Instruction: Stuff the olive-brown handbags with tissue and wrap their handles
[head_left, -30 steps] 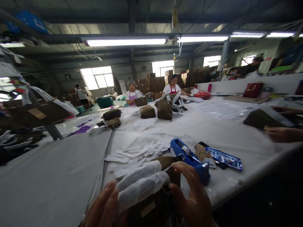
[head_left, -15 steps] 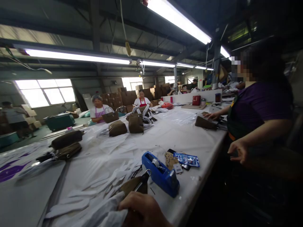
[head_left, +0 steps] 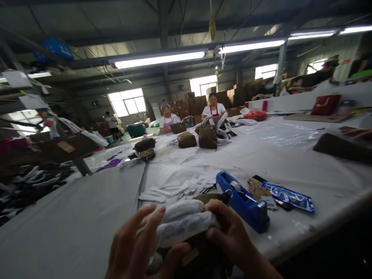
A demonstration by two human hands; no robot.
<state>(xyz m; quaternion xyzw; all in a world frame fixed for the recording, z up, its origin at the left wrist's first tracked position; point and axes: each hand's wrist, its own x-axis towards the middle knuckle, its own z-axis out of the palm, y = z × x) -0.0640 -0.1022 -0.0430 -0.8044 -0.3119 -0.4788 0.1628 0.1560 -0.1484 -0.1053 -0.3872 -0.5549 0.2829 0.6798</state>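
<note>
Bag (head_left: 205,248) — white-wrapped handles (head_left: 186,228) | left fingers (head_left: 147,236) spread | right fingers (head_left: 220,211) gripping handles

A person's left hand (head_left: 136,244) arches with its fingers (head_left: 149,234) reaching forward and inward, the thumb (head_left: 176,254) spread well below them. Facing it, near but apart, the right hand (head_left: 228,228) curls its fingers in close to the thumb, the bare forearm (head_left: 257,259) slanting down behind it to the right.
</note>
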